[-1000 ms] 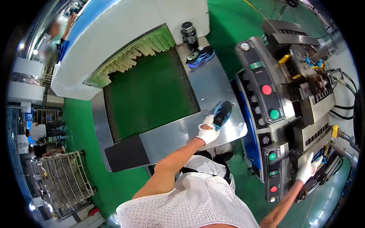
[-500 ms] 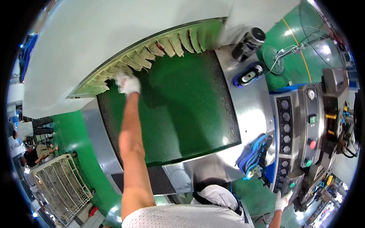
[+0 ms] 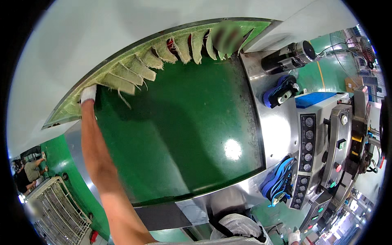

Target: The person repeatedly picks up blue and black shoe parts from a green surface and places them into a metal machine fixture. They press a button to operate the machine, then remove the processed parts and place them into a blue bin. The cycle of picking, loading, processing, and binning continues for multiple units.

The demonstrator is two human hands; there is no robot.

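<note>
My left hand (image 3: 88, 94), in a white glove, reaches in at the left end of a frayed, pale green fabric curtain (image 3: 141, 67) cut into strips. Its fingers pass behind the strips and are hidden. Below the curtain lies a flat green conveyor belt (image 3: 175, 134), set between metal borders. At the lower right edge of the picture is my right hand (image 3: 294, 236), also gloved in white and close to a control box (image 3: 316, 214) with coloured buttons. It shows too small and partly cut off for its fingers to be read.
On the metal border (image 3: 279, 130) at the right stand a black cylinder (image 3: 288, 57), a blue and black shoe (image 3: 281, 91) and more blue shoes (image 3: 279, 179). Past it is a machine with round gauges (image 3: 308, 143). A wire-sided cart (image 3: 61, 208) and people are at the left.
My left hand has gone from the curtain's lower edge leftward and in behind the strips. My right hand has dropped lower, toward the picture's edge. The whole view has shifted.
</note>
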